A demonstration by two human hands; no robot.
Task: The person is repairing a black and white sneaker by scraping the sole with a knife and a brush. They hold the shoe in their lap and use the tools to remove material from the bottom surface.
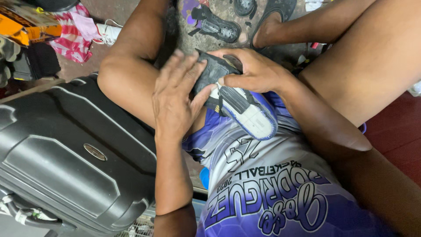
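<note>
Shoe (239, 103) is sitting sole-up in the person's lap, white-and-blue bottom showing, with the right hand (254, 70) clamped around its dark toe end and the left hand (175, 98) pressed flat and open against the side of it, so it looks like they're mid-way through working the sole back onto the upper, and that probably needs firm, even squeezing along the edge. Up left of the shoe there's an orange box (26, 26) beside a pink cloth (72, 35).
</note>
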